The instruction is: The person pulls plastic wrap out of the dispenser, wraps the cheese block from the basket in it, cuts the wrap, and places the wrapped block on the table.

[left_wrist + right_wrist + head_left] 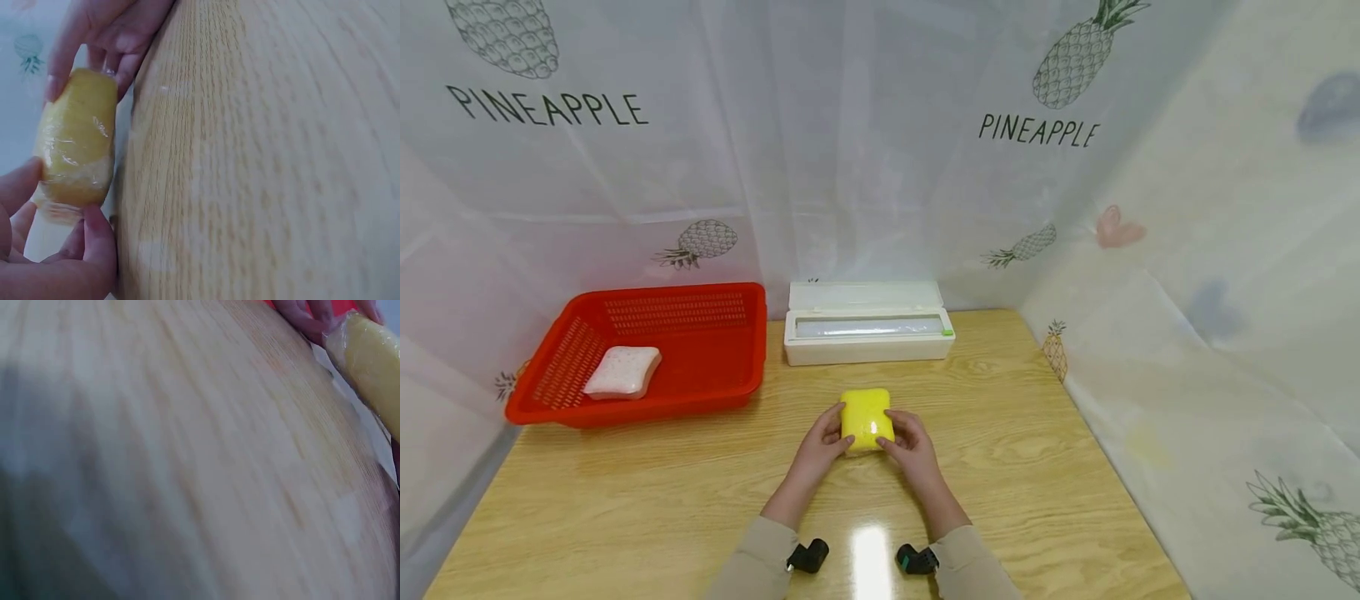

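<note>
Both hands hold a yellow sponge-like block [867,419] wrapped in clear cling film, in the middle of the table. My left hand [822,443] grips its left side, thumb at the near corner and fingers along the edge. On the opposite side, my right hand [912,444] pinches it in the same way. The left wrist view shows the film on the block [78,137] shiny and wrinkled, bunched at one end. Only part of the block [373,365] enters the right wrist view, at the upper right.
Behind the hands stands a white cling film dispenser [868,350], its lid raised and film showing inside. A red plastic basket [700,404] at the left contains a white, film-wrapped block [622,372]. Pineapple-print curtains [865,150] hang around the wooden table [1037,483].
</note>
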Tool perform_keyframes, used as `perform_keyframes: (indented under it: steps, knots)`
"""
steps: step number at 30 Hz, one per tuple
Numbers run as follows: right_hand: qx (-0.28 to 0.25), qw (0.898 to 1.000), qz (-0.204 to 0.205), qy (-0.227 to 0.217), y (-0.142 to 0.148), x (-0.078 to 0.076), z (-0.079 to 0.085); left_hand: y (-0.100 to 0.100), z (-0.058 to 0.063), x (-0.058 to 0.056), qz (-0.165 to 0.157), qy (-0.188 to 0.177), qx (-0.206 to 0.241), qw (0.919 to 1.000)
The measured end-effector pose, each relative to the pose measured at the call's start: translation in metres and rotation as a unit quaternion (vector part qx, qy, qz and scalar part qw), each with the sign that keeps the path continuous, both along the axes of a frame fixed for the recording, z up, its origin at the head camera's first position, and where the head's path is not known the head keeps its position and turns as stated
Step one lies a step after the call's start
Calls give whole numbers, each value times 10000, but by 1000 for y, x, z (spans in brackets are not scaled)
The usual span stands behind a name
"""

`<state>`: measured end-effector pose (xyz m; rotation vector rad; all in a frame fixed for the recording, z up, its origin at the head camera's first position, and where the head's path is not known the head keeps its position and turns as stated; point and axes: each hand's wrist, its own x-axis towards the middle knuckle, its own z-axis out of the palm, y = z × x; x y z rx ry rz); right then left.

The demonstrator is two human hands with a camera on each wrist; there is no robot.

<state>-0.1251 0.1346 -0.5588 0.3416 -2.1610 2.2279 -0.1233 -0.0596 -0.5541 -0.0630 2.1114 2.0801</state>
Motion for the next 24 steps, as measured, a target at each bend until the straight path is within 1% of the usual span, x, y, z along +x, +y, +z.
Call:
perform_keyframes:
  steps: [2,4,9,13,18,21,24]
  knots:
    - [31,10000,31,2,0,-1,-1,1,0,0,75,2,-111,9999]
    - [64,10000,50,7,1,-3,-2,2,-1,-1,105,10,-111,9999]
    - [69,9999,49,-77,0,-4,-2,3,-6,-2,207,43,-234,9995]
    - [104,9999,61,-109,-1,-4,-2,3,-9,-2,315,57,-440,9985]
    - [100,9999,4,-3,0,-5,-4,3,-10,-3,290,68,-482,9984]
    - [-61,9999,-80,-79,5,-8,-11,6,-7,-4,208,169,-447,9986]
    - [-151,9992,-279,-239,17,-11,-14,17,-1,-8,18,306,-368,9989]
